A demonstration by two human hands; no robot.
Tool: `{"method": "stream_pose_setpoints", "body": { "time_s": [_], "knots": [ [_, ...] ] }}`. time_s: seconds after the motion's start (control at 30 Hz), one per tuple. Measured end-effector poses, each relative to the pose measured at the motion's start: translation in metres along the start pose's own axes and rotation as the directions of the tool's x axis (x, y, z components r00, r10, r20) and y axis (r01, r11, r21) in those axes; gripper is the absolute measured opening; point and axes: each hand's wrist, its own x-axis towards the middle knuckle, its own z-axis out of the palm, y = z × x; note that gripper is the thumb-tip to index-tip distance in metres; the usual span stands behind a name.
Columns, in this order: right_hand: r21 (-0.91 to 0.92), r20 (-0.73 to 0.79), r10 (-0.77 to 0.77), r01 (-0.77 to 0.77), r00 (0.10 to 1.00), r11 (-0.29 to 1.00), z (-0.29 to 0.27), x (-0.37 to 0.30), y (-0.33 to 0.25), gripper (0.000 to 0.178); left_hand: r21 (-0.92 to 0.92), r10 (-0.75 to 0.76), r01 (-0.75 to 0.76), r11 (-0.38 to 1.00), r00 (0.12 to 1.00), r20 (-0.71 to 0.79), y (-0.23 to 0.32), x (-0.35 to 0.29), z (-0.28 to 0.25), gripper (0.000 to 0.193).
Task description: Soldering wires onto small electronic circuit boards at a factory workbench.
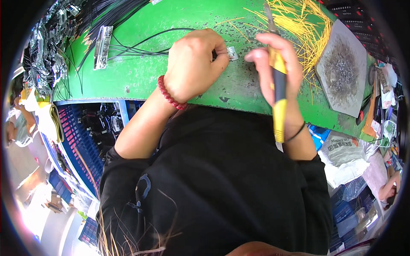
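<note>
My left hand (194, 62), a red bead bracelet at its wrist, is closed over the green workbench (141, 83). Thin black wires (149, 53) run into its grip from a clear plastic housing (102, 48) lying to the left. At its fingertips shows a small whitish piece (232, 53), perhaps a circuit board. My right hand (284, 64) is wrapped round a soldering iron (279, 81) with a yellow and black handle. The iron's metal end points away from me, above the bench. My left fingers hide what sits inside their pinch.
Loose yellow wires (305, 32) spread at the far right, beside a grey plate (341, 68) with dark scorched residue. Bundled black wires (106, 15) lie far left, near a heap of clear plastic parts (42, 51). A blue crate (79, 141) stands below the bench's left edge.
</note>
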Motion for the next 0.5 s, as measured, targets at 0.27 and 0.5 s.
{"method": "stream_pose_setpoints", "body": {
  "time_s": [0.27, 0.5],
  "knots": [
    [-0.081, -0.206, 0.041, -0.059, 0.978, 0.995, -0.120, -0.042, -0.018, 0.058, 0.042, 0.050, -0.050, 0.998, 0.999, 0.001, 0.006, 0.006, 0.004, 0.007],
    [-0.120, -0.736, -0.031, -0.086, 0.676, 0.989, -0.205, -0.077, -0.002, 0.022, -0.004, -0.030, 0.030, 1.000, 0.996, 0.086, 0.013, 0.006, -0.004, 0.006]
  ]
}}
